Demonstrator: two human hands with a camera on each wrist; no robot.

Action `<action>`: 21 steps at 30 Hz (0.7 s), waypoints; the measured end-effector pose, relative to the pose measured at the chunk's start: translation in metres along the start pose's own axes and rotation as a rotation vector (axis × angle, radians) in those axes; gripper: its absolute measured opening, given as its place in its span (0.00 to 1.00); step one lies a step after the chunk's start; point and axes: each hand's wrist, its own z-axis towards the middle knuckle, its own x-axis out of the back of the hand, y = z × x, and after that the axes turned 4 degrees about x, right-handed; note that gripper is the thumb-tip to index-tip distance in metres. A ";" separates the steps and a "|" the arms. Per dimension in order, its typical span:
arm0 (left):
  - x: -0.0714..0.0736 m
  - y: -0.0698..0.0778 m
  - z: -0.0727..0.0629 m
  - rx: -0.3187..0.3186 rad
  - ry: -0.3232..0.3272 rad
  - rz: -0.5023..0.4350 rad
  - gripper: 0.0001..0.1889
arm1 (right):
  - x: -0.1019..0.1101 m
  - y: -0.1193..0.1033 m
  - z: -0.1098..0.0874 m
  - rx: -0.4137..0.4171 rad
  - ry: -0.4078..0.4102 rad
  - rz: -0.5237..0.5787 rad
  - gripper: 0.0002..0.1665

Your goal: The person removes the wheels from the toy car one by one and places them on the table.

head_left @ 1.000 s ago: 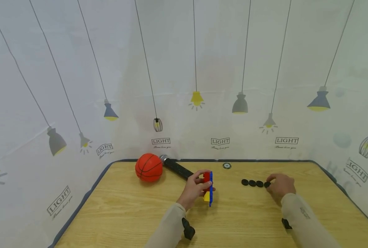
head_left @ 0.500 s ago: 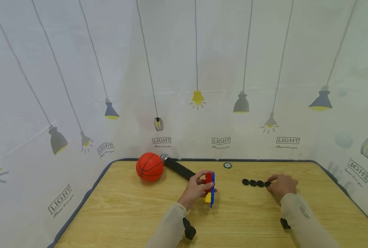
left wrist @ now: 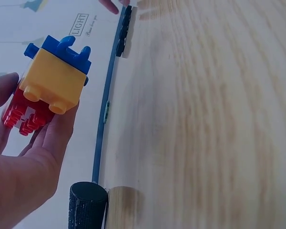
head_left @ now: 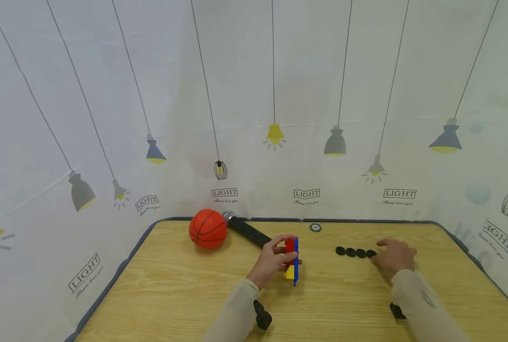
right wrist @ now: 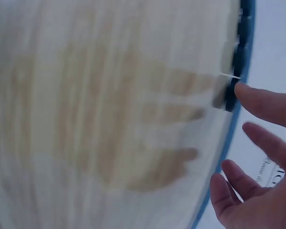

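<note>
My left hand (head_left: pixel 273 259) grips a small build of toy building blocks (left wrist: pixel 56 76) in red, yellow and blue, held above the table. Its blue side faces right in the head view. My right hand (head_left: pixel 395 256) is at the right end of a row of several round black discs (head_left: pixel 351 252) lying on the table. In the right wrist view its fingers (right wrist: pixel 250 183) are spread apart with nothing between them. The thumb tip overlaps the end disc there; whether it touches cannot be told.
A red toy basketball (head_left: pixel 208 229) sits at the back left of the wooden table (head_left: pixel 185 304). Beside it lies a black microphone (head_left: pixel 248 231), partly behind my left hand. A black-and-white round chip (head_left: pixel 315 228) is near the back edge, below the printed wall cloth (head_left: pixel 254 95).
My right fingers have parted from the end disc and the hand has shifted slightly right. The left hand keeps its hold on the blocks, and the view has drifted a little.
</note>
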 end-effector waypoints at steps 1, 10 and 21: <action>0.000 0.000 0.000 0.000 0.001 -0.004 0.24 | 0.002 -0.001 -0.002 0.009 0.020 0.004 0.35; 0.000 0.000 0.002 0.007 0.016 -0.055 0.23 | 0.012 -0.031 -0.021 0.107 0.164 0.166 0.29; 0.000 -0.004 0.000 0.018 0.052 -0.057 0.26 | 0.000 -0.083 -0.042 0.203 0.068 0.390 0.25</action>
